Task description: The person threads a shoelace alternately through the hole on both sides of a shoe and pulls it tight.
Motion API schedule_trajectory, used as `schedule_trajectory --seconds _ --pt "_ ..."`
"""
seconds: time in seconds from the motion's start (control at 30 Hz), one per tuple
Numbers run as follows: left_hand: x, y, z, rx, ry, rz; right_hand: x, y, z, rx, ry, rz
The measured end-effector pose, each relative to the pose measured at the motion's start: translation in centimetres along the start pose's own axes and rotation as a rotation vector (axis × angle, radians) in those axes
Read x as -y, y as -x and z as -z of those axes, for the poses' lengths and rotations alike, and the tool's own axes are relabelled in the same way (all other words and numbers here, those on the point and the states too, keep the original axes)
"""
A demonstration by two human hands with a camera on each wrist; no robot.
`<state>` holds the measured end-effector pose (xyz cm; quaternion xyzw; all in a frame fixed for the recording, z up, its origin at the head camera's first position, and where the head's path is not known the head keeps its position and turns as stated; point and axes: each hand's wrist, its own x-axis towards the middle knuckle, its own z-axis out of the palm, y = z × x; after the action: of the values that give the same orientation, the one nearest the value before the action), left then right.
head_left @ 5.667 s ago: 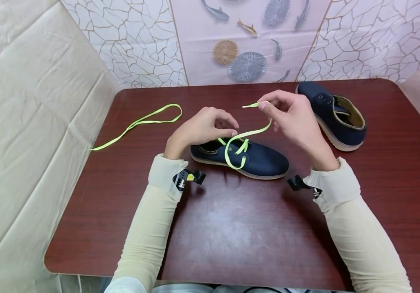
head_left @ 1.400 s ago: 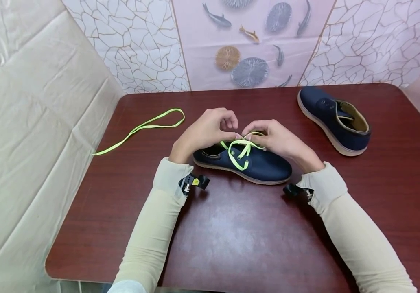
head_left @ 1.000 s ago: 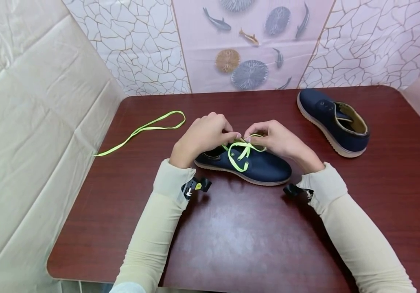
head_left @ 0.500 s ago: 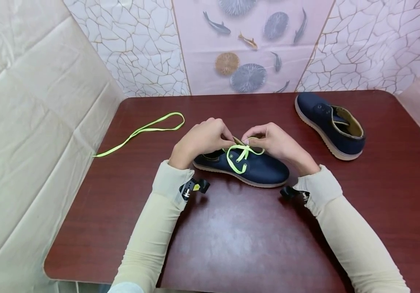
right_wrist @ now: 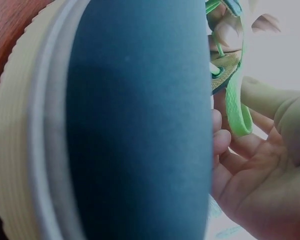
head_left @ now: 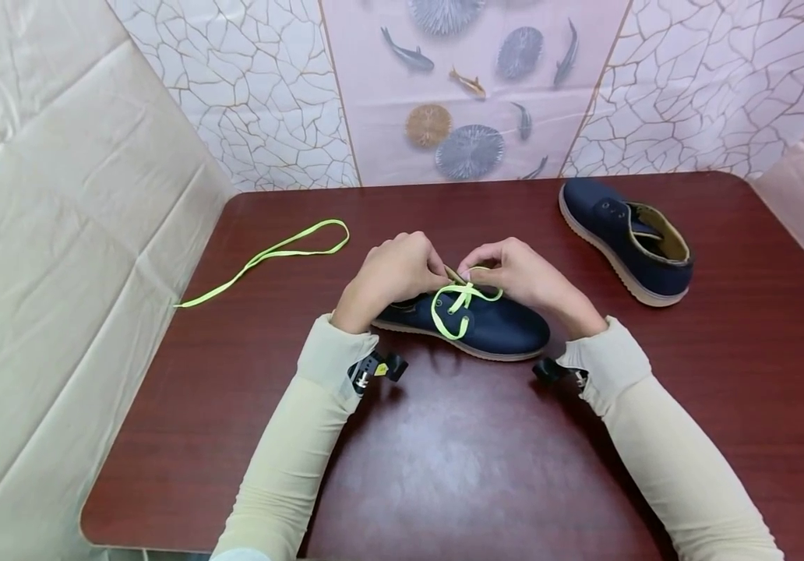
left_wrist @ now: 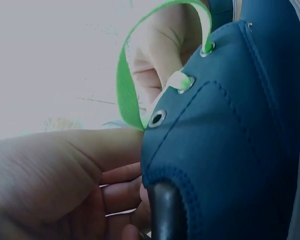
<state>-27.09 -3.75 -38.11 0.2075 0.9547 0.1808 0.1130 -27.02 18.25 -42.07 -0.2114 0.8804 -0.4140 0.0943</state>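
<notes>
A navy shoe point(head_left: 510, 327) lies on its sole, toe to the right, with a neon yellow-green shoelace point(head_left: 435, 319) through its eyelets. My left hand point(head_left: 398, 274) is at the shoe's opening and pinches the raised far eyelet flap. In the right wrist view that flap point(right_wrist: 225, 67) shows its tan lining, with a lace passing through an eyelet. My right hand point(head_left: 527, 276) pinches the shoelace close by the flap, thumb and fingers together. In the left wrist view a loop of lace point(left_wrist: 124, 85) arches over the near eyelets. The lace tip is hidden.
Another navy shoe point(head_left: 591, 206), its eyelets without lace, stands at the back right of the brown table point(head_left: 185, 436). A second neon lace point(head_left: 255, 260) lies folded in a loop at the left. A patterned wall point(head_left: 283, 93) rises behind the table.
My right hand has come down from above the toe, bringing the lace end to the flap. My left fingers have closed in on the raised flap. Lately both hands have barely moved.
</notes>
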Motion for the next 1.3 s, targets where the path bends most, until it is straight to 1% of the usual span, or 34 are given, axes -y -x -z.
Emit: schedule_trajectory --seconds 0.2,0.37,0.53,0.77,0.93,1.13,1.3 --pt "-0.4 -0.1 0.1 0.001 -0.001 0.000 0.1 0.3 0.3 0.003 -0.008 -0.031" --pt "-0.5 -0.1 0.4 0.005 -0.010 -0.004 0.4 0.4 0.5 0.015 -0.020 -0.003" --pt "-0.4 0.0 0.6 -0.016 -0.018 -0.001 0.5 0.5 0.6 0.018 -0.021 0.026" --pt "-0.2 0.3 0.7 0.004 -0.004 0.020 0.7 0.2 0.5 0.028 0.002 0.019" --pt "-0.1 0.4 0.8 -0.010 -0.011 0.011 0.7 0.1 0.4 0.003 0.029 0.031" --pt "0.1 0.6 0.9 0.027 -0.021 0.019 0.7 0.3 -0.1 0.005 0.051 0.036" --pt "0.3 1.0 1.3 0.046 -0.024 0.007 0.6 0.5 -0.1 -0.014 0.069 0.042"
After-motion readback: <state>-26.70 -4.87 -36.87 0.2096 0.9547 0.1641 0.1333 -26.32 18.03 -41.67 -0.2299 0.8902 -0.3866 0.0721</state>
